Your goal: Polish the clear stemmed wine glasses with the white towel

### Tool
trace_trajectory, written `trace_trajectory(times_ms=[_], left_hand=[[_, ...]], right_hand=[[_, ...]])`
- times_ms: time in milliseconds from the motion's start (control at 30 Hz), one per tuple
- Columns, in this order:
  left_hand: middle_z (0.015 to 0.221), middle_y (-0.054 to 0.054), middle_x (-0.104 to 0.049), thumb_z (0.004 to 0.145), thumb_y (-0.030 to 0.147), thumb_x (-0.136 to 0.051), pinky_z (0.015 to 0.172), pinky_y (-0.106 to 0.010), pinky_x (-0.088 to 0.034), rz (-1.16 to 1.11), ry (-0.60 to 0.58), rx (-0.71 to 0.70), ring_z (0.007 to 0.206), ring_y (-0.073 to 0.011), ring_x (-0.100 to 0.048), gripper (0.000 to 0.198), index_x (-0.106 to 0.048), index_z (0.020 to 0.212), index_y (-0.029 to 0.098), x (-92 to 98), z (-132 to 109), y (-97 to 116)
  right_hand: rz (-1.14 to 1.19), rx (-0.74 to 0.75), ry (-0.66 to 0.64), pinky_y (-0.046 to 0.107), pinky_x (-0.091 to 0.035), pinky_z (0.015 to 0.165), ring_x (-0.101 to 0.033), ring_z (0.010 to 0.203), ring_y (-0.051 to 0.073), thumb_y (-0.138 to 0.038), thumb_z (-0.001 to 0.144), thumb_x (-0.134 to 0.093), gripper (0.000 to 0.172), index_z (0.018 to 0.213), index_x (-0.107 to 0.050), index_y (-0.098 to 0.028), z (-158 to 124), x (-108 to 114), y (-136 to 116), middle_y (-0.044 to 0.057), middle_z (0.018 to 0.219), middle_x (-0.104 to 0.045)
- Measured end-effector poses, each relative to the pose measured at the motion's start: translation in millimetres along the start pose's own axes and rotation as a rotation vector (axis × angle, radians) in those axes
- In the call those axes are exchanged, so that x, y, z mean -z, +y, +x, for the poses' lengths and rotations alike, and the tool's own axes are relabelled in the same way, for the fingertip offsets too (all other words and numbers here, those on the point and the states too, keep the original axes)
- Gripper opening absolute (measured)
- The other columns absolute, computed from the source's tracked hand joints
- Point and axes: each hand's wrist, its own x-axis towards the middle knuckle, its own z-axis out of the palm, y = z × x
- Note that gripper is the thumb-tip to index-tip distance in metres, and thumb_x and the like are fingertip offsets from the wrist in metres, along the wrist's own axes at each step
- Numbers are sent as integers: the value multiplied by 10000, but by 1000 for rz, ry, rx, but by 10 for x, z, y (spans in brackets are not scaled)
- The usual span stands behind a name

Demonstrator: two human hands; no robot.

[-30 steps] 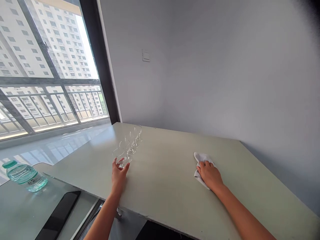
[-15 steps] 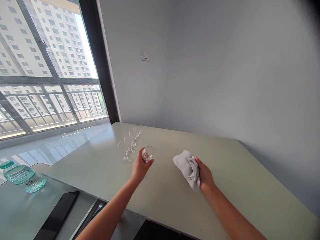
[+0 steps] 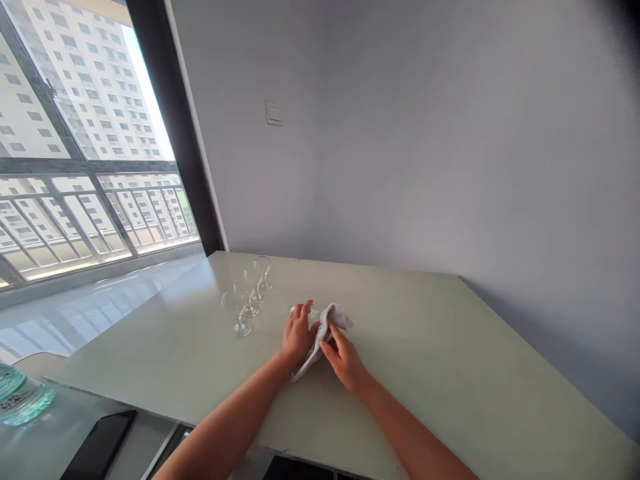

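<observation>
My left hand (image 3: 299, 333) is closed around a small clear stemmed glass (image 3: 314, 313), tipped on its side above the table. Fingers hide most of that glass. A white cloth (image 3: 336, 315) is pinched in my right hand (image 3: 345, 357) and pressed against the glass's right end, its loose corner hanging down between my wrists. Whether part of the cloth is inside the bowl I cannot tell. To the left of my left hand, several clear stemmed glasses stand upright in a row running away from me; the nearest glass (image 3: 241, 327) is closest to my hand.
The pale table (image 3: 440, 360) reaches back to the grey wall (image 3: 425, 167). On a lower surface at left are a clear plastic bottle (image 3: 30, 402), partly out of frame, and a black phone (image 3: 100, 443). A window (image 3: 95, 167) lies beyond at left.
My right hand has brought the cloth leftward onto the glass. My left hand has tilted the glass over and shifted slightly. The view has turned a little to the right.
</observation>
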Motion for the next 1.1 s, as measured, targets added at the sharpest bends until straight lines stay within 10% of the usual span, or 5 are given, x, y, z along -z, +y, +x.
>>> trace_trajectory(times_ms=[400, 600, 1100], left_hand=[[1112, -87, -481, 697, 49, -442, 822, -317, -426, 54, -101, -326, 989, -203, -466, 529, -388, 1206, 180, -65, -83, 94], [1117, -127, -487, 724, 186, -524, 829, -329, -421, 22, -108, -379, 984, -230, -480, 566, -345, 1261, 161, -44, -82, 92], [1099, -73, -517, 779, 132, -442, 839, -316, -438, 106, -79, -375, 967, -187, -507, 494, -355, 1261, 199, -192, -27, -10]], right_hand=[[367, -172, -143, 284, -522, 571, -601, 652, 162, -321, 747, -574, 475, 1209, -488, -247, -48, 101, 88, 7, 779, -611], [314, -183, 39, 316, -531, 523, -570, 510, 150, -435, 773, -554, 447, 1147, -559, -190, -22, 24, 166, 8, 626, -592], [264, -202, 36, 279, -507, 491, -561, 491, 142, -439, 746, -571, 482, 1136, -576, -156, 57, 61, 296, 3, 557, -573]])
